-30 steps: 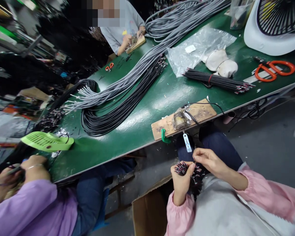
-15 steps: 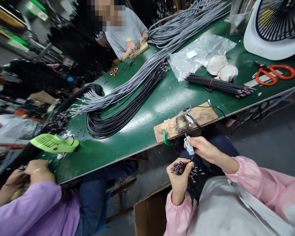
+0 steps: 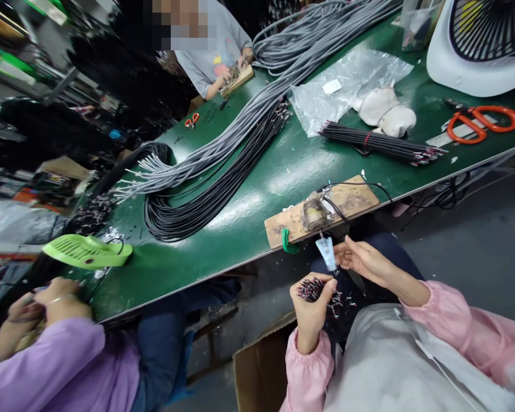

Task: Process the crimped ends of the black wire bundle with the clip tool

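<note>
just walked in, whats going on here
The person's left hand grips a bundle of thin wires. The right hand is open beside a blurred pale blue clip; whether they touch is unclear. The clip hangs off a block on a wooden board at the table's edge. A co-worker in purple and another in grey work nearby.

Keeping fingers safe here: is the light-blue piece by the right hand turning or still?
Probably turning, though one image cannot prove it: the light-blue piece is smeared into a wedge, while the wooden board looks sharper.
</note>
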{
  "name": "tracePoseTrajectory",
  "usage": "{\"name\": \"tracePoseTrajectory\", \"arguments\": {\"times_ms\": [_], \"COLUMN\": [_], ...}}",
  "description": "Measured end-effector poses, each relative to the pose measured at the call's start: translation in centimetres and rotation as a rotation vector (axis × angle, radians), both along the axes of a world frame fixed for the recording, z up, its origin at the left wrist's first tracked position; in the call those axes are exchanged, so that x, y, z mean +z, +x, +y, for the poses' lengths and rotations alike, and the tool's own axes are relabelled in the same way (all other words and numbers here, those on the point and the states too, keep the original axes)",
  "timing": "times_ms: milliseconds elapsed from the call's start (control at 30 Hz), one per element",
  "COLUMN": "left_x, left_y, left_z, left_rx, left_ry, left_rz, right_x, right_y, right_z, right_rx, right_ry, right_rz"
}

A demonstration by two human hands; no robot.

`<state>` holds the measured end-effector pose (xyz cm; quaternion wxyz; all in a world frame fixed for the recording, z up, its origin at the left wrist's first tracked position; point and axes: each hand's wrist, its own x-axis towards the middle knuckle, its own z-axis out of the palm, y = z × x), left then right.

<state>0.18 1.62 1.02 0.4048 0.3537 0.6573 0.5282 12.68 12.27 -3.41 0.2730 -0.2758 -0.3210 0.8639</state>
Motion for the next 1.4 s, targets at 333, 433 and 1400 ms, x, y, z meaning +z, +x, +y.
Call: {"name": "tracePoseTrajectory", "arguments": {"times_ms": [333, 433, 1400], "left_x": [-1.1, -1.2, -2.2], "left_y": [1.5, 1.6, 1.6], "left_z": [-0.9, -1.0, -2.8], "left_rx": [0.0, 0.013, 0.118], "left_ry": [-0.151, -0.115, -0.105], "left_rz": [-0.148, -0.086, -0.372], "right_x": [3.9, 4.5, 1.1], "right_y": [1.0, 0.8, 1.5], "right_z": [-1.4, -1.6, -3.4], "right_rx": [0.13, 0.13, 0.157], "right_ry": [0.864, 0.98, 0.661], "right_rz": [-0.32, -0.371, -0.219]}}
